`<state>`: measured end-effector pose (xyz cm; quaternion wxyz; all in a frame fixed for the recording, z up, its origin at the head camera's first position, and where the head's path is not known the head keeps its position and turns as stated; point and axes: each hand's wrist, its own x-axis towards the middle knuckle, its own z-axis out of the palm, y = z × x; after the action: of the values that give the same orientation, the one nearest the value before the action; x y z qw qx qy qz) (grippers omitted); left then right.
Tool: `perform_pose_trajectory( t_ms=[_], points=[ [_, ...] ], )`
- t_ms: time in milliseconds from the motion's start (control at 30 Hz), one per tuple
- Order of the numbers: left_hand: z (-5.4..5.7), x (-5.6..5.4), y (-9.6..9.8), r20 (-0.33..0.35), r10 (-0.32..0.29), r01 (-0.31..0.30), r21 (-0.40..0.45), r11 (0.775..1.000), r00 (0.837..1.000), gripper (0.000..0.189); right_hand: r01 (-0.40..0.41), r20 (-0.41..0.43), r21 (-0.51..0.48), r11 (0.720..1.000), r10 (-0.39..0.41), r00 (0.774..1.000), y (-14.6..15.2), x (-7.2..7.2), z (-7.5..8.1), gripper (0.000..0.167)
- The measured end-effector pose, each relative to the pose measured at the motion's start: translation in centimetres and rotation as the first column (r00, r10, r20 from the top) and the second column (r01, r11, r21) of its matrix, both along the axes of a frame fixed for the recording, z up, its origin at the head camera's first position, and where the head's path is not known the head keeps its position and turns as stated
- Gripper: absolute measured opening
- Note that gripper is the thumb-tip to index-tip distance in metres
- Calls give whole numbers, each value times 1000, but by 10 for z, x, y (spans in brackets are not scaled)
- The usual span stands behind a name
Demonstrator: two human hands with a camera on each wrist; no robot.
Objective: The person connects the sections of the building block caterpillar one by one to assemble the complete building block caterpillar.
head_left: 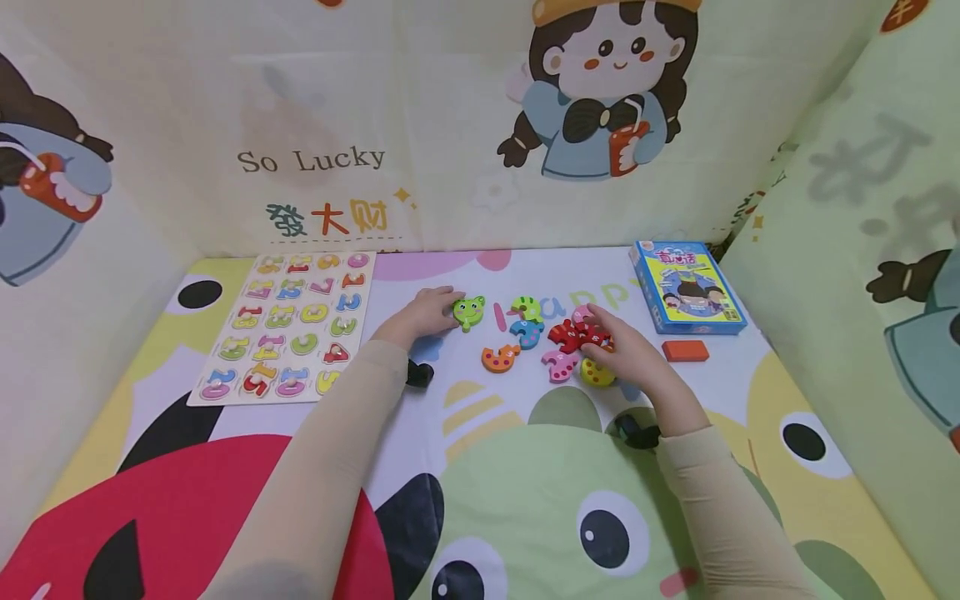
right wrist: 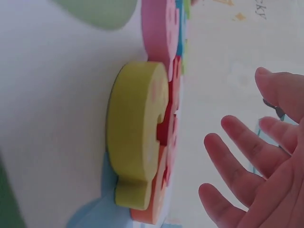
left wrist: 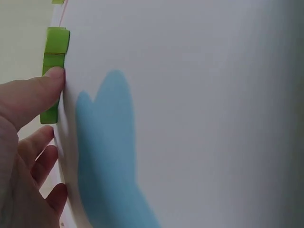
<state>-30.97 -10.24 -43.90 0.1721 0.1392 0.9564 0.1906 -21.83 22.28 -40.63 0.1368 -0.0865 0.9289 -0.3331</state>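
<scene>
My left hand (head_left: 427,315) pinches a green animal-head piece (head_left: 469,312) at its edge, on the table. In the left wrist view the thumb lies along the rim of the green piece (left wrist: 57,40). My right hand (head_left: 626,354) hovers, fingers spread, over a cluster of coloured body pieces. Among them are red pieces (head_left: 567,336), a pink piece (head_left: 560,366) and a yellow spotted piece (head_left: 597,373). In the right wrist view the right hand (right wrist: 266,161) stands apart from the yellow piece (right wrist: 135,128). Left of the cluster lie blue (head_left: 527,334), light-green (head_left: 529,308) and orange (head_left: 501,359) pieces.
A number puzzle board (head_left: 310,397) lies on the left of the table. At the back right is a blue-and-yellow box (head_left: 686,287), with an orange-red block (head_left: 685,351) in front of it. A printed cloth backdrop (head_left: 442,125) rises behind.
</scene>
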Motion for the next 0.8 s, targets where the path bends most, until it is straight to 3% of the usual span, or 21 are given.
perform_pose_trajectory(
  t_ms=[333, 633, 800],
  points=[
    [0, -4, -2, 17, 3, -3, -4, 1000, 1000, 55, -4, 4, 13, 1000, 4, 1000, 8, -17, 4, 67],
    [6, -2, 0, 13, 13, -13, -16, 1000, 1000, 54, 31, -1, -15, 999, -31, 1000, 21, -19, 4, 67],
    [2, -1, 1, 24, 14, -14, -20, 1000, 1000, 54, -34, 52, 30, 999, 33, 998, 13, -23, -4, 62]
  ],
)
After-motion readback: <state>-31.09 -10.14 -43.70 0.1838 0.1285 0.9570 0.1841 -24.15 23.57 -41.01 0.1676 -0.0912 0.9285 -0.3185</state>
